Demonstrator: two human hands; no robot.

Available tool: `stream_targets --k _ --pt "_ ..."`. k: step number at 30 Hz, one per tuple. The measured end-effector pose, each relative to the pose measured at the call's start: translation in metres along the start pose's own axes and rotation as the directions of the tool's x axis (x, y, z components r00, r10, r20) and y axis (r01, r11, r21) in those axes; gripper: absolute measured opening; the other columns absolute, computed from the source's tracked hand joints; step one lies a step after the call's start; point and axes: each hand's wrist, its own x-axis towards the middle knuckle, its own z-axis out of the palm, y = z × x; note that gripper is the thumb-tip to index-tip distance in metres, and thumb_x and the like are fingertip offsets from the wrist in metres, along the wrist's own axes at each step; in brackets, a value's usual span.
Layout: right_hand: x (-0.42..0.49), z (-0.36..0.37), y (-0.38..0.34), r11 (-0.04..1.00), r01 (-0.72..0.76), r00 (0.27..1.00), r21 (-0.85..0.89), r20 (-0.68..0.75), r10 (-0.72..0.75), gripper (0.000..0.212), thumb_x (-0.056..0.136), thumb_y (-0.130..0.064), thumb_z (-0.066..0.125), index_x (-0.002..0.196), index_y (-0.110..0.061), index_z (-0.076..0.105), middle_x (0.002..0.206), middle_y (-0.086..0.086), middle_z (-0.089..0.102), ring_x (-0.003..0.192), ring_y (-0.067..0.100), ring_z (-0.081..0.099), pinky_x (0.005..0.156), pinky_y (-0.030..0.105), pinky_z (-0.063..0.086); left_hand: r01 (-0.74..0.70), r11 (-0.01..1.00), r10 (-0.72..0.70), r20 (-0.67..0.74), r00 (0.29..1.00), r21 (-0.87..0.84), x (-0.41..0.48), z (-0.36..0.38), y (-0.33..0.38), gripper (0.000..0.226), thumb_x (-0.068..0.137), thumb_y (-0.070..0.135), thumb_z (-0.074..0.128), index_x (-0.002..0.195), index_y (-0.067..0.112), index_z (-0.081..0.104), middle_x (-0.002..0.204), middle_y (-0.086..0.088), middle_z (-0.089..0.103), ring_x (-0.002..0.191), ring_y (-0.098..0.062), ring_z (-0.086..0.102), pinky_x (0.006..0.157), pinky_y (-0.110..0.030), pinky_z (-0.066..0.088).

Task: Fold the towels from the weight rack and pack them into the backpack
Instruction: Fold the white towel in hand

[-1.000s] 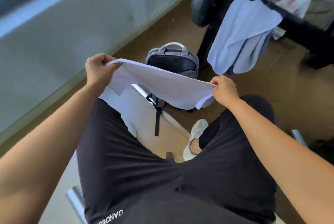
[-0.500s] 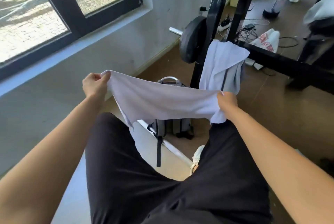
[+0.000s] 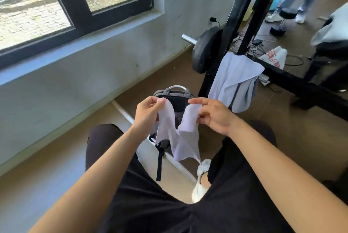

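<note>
head, left hand point(image 3: 146, 115), right hand point(image 3: 215, 118) pinch towel point(image 3: 185, 134), bag point(image 3: 274, 57) lettering unreadable

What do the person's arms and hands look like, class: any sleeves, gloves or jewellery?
The left arm and right arm are bare, with no sleeves in view. The left hand and right hand wear no gloves, and no watch, ring or wristband shows.

towel point(image 3: 177, 134) white; rack towel point(image 3: 233, 80) pale blue; backpack point(image 3: 174, 99) grey-black; weight rack point(image 3: 235, 16) black
</note>
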Motion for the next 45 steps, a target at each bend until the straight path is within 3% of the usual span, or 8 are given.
stream_targets --k 8,13,18,22,27,32,37,45 --pt "0.005 0.008 0.067 0.732 0.220 0.967 -0.645 0.045 -0.251 0.046 0.088 -0.003 0.067 0.129 -0.023 0.064 0.122 -0.009 0.068 0.113 0.005 0.063 0.091 0.019 0.055 0.054 0.996 -0.041 0.174 0.984 -0.070 -0.017 0.021 -0.059 0.019 0.100 0.026 0.066 0.095 0.008 0.071 0.086 -0.003 0.074 0.080 -0.013 0.069 0.071 -0.026 0.056" --pt "0.010 0.009 0.103 0.835 0.114 0.991 -0.538 0.007 -0.131 0.046 0.089 -0.003 0.068 0.130 -0.021 0.058 0.118 -0.006 0.065 0.111 0.011 0.064 0.083 0.012 0.054 0.062 0.998 -0.065 0.166 0.984 0.023 -0.018 0.020 -0.093 0.016 0.101 0.026 0.065 0.093 0.014 0.071 0.084 0.000 0.073 0.078 -0.013 0.067 0.074 -0.028 0.056" --pt "0.012 0.013 0.109 0.982 0.032 0.998 -0.185 -0.049 -0.042 0.053 0.090 0.005 0.067 0.137 -0.014 0.053 0.122 0.003 0.066 0.114 0.017 0.067 0.094 0.030 0.057 0.057 0.997 -0.065 0.195 0.979 0.044 -0.019 0.024 -0.099 0.021 0.100 0.032 0.066 0.096 0.011 0.070 0.085 -0.003 0.071 0.075 -0.013 0.064 0.068 -0.025 0.051" --pt "0.012 0.019 0.113 0.934 0.137 0.982 -0.329 -0.080 -0.173 0.044 0.089 0.002 0.070 0.127 -0.015 0.057 0.116 0.001 0.068 0.107 0.011 0.069 0.088 0.025 0.059 0.110 0.994 -0.109 0.216 0.970 0.007 -0.019 0.030 -0.106 0.018 0.100 0.032 0.065 0.094 0.015 0.067 0.085 -0.007 0.068 0.076 -0.018 0.062 0.067 -0.030 0.049" --pt "0.018 0.025 0.121 0.553 0.359 0.821 -0.752 -0.027 -0.570 0.020 0.084 -0.018 0.081 0.103 -0.017 0.073 0.100 0.004 0.052 0.084 0.011 0.058 0.069 0.014 0.055 0.180 0.982 -0.161 0.231 0.960 -0.063 -0.018 0.035 -0.108 0.027 0.091 0.042 0.076 0.089 0.015 0.071 0.094 -0.023 0.072 0.084 -0.042 0.067 0.081 -0.056 0.055" --pt "0.022 0.022 0.118 0.292 0.383 0.720 -0.877 0.085 -0.689 0.022 0.088 -0.030 0.074 0.082 -0.009 0.071 0.089 0.003 0.056 0.085 0.016 0.048 0.064 0.028 0.048 0.188 0.977 -0.162 0.228 0.960 -0.099 -0.016 0.032 -0.108 0.020 0.098 0.029 0.068 0.096 0.010 0.071 0.089 -0.011 0.071 0.081 -0.023 0.065 0.079 -0.044 0.052" --pt "0.009 0.018 0.105 0.698 0.324 0.895 -0.639 -0.033 -0.445 0.008 0.091 -0.024 0.073 0.095 -0.018 0.069 0.076 -0.007 0.065 0.074 0.009 0.061 0.062 0.016 0.050 0.067 0.997 -0.058 0.186 0.981 -0.043 -0.018 0.026 -0.098 0.023 0.098 0.025 0.069 0.098 0.002 0.071 0.082 -0.009 0.073 0.075 -0.018 0.067 0.070 -0.033 0.055" --pt "0.014 0.019 0.108 0.736 0.325 0.893 -0.594 -0.064 -0.446 0.004 0.094 -0.024 0.070 0.093 -0.020 0.069 0.086 -0.011 0.065 0.084 0.007 0.063 0.068 0.012 0.051 -0.082 0.992 0.054 0.265 0.963 0.096 -0.020 0.021 -0.094 0.019 0.102 0.024 0.064 0.107 0.010 0.075 0.096 -0.014 0.076 0.093 -0.035 0.071 0.083 -0.048 0.058"
